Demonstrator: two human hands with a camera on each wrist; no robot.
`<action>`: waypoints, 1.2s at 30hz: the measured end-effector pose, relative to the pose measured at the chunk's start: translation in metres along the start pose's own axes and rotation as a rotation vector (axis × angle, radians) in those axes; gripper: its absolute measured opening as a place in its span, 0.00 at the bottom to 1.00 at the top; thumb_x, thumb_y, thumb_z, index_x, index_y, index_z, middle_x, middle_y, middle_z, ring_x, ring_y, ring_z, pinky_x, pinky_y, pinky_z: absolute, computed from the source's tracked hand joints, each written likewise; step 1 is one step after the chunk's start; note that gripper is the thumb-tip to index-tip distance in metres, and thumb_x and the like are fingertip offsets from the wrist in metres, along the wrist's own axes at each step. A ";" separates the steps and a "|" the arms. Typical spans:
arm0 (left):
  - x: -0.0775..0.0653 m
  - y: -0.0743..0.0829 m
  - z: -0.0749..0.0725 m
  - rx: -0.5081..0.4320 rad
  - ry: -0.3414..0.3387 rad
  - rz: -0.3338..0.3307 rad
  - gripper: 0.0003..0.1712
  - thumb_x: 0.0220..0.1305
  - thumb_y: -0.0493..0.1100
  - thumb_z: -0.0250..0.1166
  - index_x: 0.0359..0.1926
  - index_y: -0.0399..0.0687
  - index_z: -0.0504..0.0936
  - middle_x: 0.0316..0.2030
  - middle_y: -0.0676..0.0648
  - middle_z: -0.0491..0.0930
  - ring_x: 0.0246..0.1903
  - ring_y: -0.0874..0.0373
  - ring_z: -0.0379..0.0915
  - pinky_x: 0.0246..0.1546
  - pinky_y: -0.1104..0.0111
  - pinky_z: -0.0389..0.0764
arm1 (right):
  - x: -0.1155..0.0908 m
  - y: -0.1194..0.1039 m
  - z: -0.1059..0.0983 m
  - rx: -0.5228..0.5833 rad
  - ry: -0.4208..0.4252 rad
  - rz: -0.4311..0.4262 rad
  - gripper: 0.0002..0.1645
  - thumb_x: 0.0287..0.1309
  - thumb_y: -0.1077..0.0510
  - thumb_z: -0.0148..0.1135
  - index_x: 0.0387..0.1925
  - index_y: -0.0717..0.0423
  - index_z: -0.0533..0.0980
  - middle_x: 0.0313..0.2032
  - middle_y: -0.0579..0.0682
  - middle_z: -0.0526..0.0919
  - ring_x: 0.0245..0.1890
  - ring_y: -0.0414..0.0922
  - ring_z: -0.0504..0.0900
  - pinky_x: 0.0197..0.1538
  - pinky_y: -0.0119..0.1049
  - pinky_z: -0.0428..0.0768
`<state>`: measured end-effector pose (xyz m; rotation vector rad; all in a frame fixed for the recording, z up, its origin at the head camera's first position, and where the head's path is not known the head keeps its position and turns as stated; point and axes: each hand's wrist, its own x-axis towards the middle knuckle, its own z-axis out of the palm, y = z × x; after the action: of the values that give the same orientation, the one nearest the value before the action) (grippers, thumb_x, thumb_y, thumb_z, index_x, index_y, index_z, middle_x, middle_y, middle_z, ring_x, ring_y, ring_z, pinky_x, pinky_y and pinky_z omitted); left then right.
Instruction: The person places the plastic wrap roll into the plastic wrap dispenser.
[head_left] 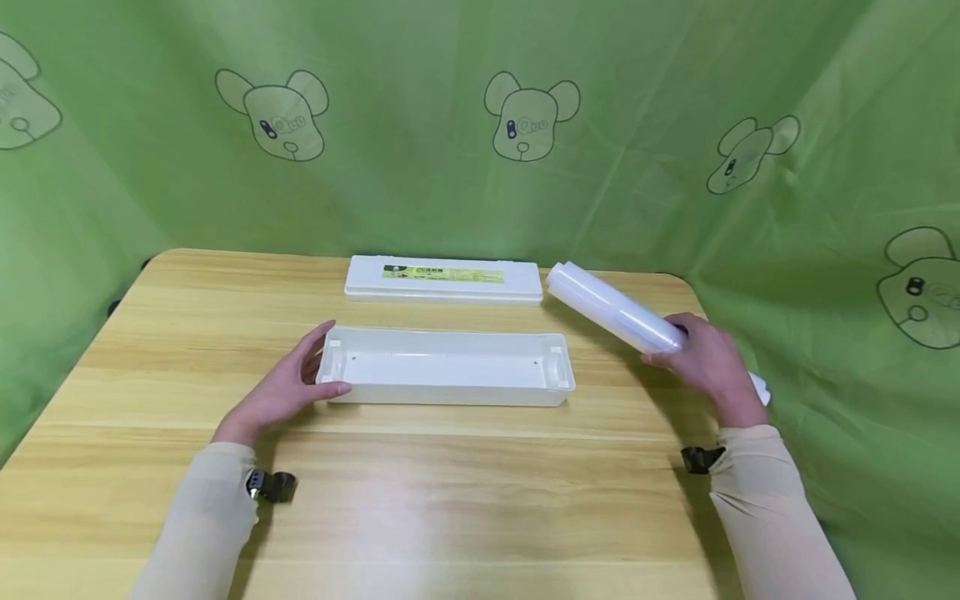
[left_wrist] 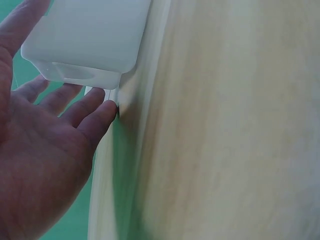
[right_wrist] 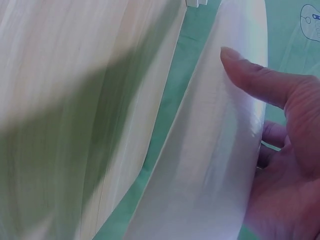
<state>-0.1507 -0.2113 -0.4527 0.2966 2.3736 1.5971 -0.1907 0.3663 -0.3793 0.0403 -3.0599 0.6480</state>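
An open-topped long white plastic box [head_left: 450, 395] stands on the table, its inside bare. At its left end my left hand [head_left: 288, 383] holds it, thumb along the front wall and fingers at the far side; in the left wrist view, the fingers [left_wrist: 86, 107] lie against the end of the box [left_wrist: 90, 37]. My right hand [head_left: 705, 354] grips a thick roll of plastic wrap [head_left: 611, 308] about its middle, over the table's right side. The roll slants, its far end close to the lid. In the right wrist view, the thumb [right_wrist: 255, 80] lies across the plastic wrap [right_wrist: 215, 130].
Behind the box lies a white lid [head_left: 442, 292] with a yellow-green label. The wooden table [head_left: 465, 500] has rounded far corners. A green curtain [head_left: 420, 167] with bear-head drawings hangs right behind its far edge and along the right side.
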 end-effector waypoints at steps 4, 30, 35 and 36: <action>0.000 0.001 0.000 -0.001 -0.001 0.001 0.62 0.57 0.51 0.74 0.79 0.58 0.39 0.76 0.39 0.39 0.72 0.39 0.42 0.70 0.50 0.53 | 0.001 -0.004 0.000 0.000 -0.007 -0.019 0.47 0.46 0.45 0.78 0.61 0.66 0.70 0.50 0.68 0.77 0.45 0.63 0.75 0.46 0.61 0.74; 0.001 0.000 0.000 -0.022 -0.004 0.002 0.62 0.57 0.49 0.74 0.79 0.57 0.39 0.76 0.39 0.39 0.72 0.39 0.42 0.70 0.51 0.53 | 0.002 -0.030 -0.004 0.009 -0.001 -0.081 0.45 0.45 0.45 0.78 0.61 0.64 0.72 0.52 0.66 0.78 0.48 0.62 0.75 0.48 0.61 0.74; 0.002 -0.001 0.001 -0.037 -0.005 0.005 0.62 0.57 0.49 0.74 0.79 0.57 0.39 0.76 0.39 0.39 0.73 0.40 0.42 0.70 0.51 0.53 | 0.003 -0.034 -0.003 0.009 0.005 -0.094 0.43 0.46 0.46 0.78 0.61 0.61 0.74 0.53 0.65 0.78 0.49 0.61 0.75 0.49 0.59 0.73; 0.002 -0.001 0.001 -0.041 -0.007 0.007 0.62 0.57 0.49 0.74 0.79 0.57 0.39 0.76 0.39 0.39 0.73 0.40 0.42 0.70 0.51 0.53 | 0.003 -0.035 -0.003 0.009 0.005 -0.096 0.42 0.46 0.46 0.78 0.61 0.61 0.74 0.53 0.65 0.79 0.49 0.61 0.75 0.49 0.59 0.73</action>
<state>-0.1521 -0.2103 -0.4545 0.3014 2.3343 1.6428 -0.1929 0.3356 -0.3620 0.1847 -3.0280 0.6546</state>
